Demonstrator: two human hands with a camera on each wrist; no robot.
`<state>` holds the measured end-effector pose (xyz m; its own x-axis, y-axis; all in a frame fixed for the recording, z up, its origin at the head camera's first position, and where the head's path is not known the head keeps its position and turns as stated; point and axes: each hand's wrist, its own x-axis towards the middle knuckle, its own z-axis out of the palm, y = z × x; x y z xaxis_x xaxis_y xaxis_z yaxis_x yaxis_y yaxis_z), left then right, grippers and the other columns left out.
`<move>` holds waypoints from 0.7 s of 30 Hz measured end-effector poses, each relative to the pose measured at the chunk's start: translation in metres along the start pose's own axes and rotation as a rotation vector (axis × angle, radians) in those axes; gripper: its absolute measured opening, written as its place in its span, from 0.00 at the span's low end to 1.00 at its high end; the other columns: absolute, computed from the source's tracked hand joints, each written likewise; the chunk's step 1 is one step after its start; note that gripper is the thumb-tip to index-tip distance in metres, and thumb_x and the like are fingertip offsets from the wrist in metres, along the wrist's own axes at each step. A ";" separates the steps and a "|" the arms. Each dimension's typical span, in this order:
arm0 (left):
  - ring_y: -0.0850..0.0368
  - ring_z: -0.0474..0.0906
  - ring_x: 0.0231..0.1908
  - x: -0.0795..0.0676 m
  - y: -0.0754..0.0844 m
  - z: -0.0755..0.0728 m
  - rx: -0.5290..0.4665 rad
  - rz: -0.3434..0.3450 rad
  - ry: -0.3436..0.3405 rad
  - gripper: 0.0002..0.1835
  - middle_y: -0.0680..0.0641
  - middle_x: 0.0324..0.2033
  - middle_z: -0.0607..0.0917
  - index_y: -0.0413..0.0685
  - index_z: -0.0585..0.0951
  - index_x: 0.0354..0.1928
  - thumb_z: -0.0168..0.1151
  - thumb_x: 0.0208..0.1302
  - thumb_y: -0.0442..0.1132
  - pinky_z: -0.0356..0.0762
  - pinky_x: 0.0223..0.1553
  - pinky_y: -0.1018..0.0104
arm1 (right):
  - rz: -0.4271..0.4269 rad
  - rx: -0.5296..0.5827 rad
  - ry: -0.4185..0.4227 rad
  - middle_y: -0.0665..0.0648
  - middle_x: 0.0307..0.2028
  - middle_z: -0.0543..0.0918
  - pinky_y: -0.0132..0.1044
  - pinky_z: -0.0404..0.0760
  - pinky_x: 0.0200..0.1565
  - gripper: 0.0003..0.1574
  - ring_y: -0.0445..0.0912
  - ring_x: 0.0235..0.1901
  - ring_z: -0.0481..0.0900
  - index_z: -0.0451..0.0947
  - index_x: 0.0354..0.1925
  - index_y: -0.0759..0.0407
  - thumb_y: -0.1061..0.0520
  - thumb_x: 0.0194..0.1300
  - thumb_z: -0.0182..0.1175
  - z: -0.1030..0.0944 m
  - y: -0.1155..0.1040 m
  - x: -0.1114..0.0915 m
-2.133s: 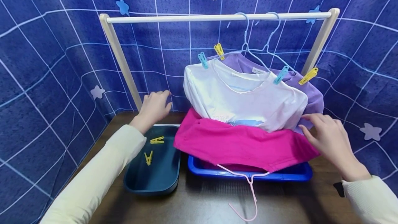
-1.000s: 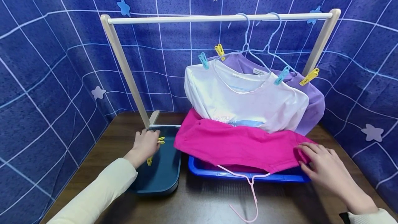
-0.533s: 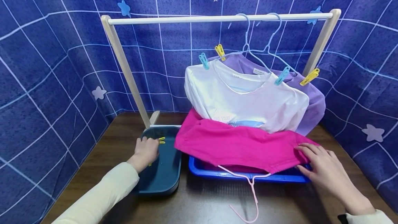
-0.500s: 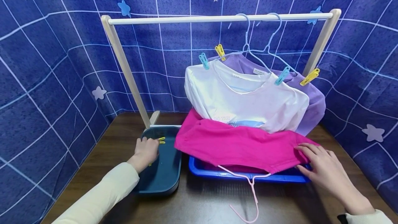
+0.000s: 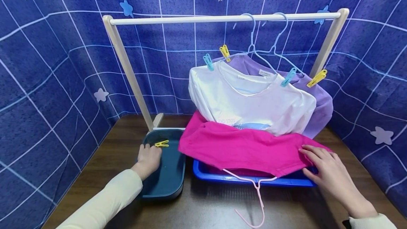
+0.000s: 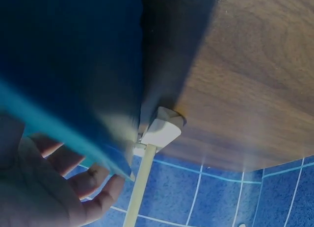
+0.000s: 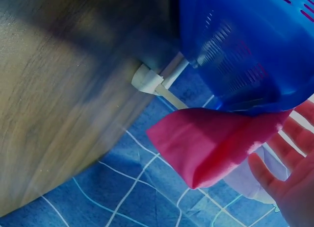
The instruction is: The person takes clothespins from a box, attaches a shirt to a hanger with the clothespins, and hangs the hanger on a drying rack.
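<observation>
My left hand [image 5: 148,160] reaches into the dark teal bin [image 5: 173,186], beside a yellow clothespin [image 5: 163,144] lying there. In the left wrist view, the bin's wall hides what the thumb and index finger do, while other fingers are curled loosely. At the right end of a bright pink garment [image 5: 251,147], my right hand [image 5: 329,174] touches the cloth with extended fingers, the thumb apart. That garment lies over a blue basket [image 5: 254,180]. A pink hanger [image 5: 258,197] pokes out from it, hook toward me.
Behind, a wooden rack with a white rail [image 5: 178,20] carries a white shirt [image 5: 254,105] and a purple shirt [image 5: 322,101] on blue hangers. Blue clothespins [image 5: 288,77] and yellow clothespins [image 5: 317,78] clip them. A dark wooden table [image 5: 203,211] lies below.
My left hand has come down from above the bin into it, and a second yellow clothespin there is now out of sight. My right hand has lowered onto the pink garment's edge.
</observation>
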<state>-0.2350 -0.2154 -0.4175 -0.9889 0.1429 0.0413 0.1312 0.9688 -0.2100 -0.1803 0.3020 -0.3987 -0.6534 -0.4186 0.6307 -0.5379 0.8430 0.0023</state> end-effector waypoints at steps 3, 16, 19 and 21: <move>0.43 0.74 0.33 0.000 0.001 0.000 0.007 0.000 -0.007 0.05 0.41 0.30 0.84 0.42 0.83 0.31 0.58 0.56 0.33 0.68 0.41 0.45 | -0.001 0.005 0.005 0.61 0.48 0.78 0.50 0.63 0.44 0.35 0.57 0.48 0.72 0.77 0.46 0.60 0.54 0.32 0.67 0.001 0.000 0.000; 0.41 0.75 0.36 0.004 0.002 0.007 0.055 -0.002 -0.043 0.05 0.41 0.32 0.84 0.42 0.83 0.32 0.59 0.55 0.32 0.67 0.45 0.44 | -0.022 0.024 0.027 0.61 0.46 0.79 0.50 0.64 0.47 0.28 0.57 0.47 0.74 0.78 0.43 0.59 0.54 0.38 0.66 0.001 0.003 -0.001; 0.40 0.75 0.37 0.005 0.002 0.008 0.057 0.000 -0.058 0.06 0.40 0.32 0.84 0.42 0.83 0.33 0.59 0.54 0.31 0.65 0.46 0.43 | -0.024 0.025 0.025 0.61 0.46 0.80 0.51 0.64 0.48 0.27 0.57 0.47 0.74 0.78 0.43 0.59 0.53 0.41 0.65 0.000 0.003 0.000; 0.40 0.75 0.37 0.006 0.002 0.010 0.061 0.001 -0.066 0.06 0.40 0.33 0.84 0.42 0.82 0.33 0.59 0.54 0.31 0.65 0.46 0.43 | -0.027 0.024 0.025 0.61 0.45 0.80 0.51 0.64 0.47 0.26 0.57 0.47 0.74 0.78 0.43 0.59 0.52 0.42 0.65 -0.001 0.002 0.000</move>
<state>-0.2414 -0.2146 -0.4272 -0.9915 0.1282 -0.0231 0.1297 0.9543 -0.2693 -0.1815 0.3040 -0.3981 -0.6250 -0.4320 0.6501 -0.5680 0.8230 0.0009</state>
